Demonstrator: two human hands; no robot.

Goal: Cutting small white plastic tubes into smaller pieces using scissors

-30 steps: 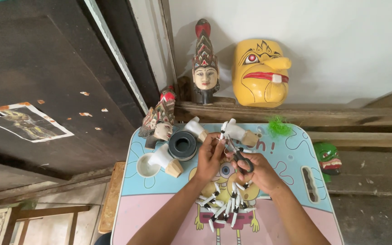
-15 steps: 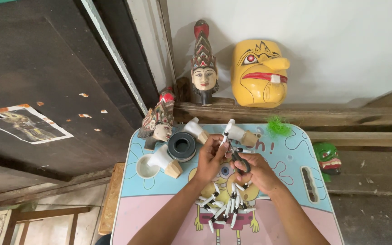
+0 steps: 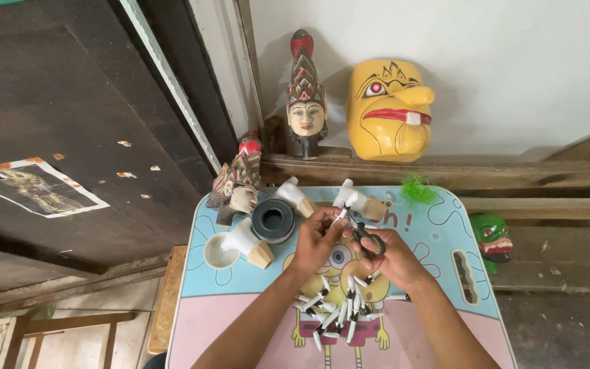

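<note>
Both hands pinch: left hand [image 3: 317, 239] peg [image 3: 342, 213], right hand [image 3: 394, 258] scissors [image 3: 369, 237].

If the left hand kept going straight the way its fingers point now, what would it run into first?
The left hand points up and right, toward the far table edge. Beyond the small white piece it pinches, the first thing in line looks like the white wooden peg, though depth is unclear.

Small white stick [image 3: 342, 213], maybe black-tipped, upright

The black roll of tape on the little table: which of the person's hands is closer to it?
Left. The left hand is just right of the black tape roll, nearly beside it. The right hand, holding small scissors, sits farther right, beyond the left hand.
</note>
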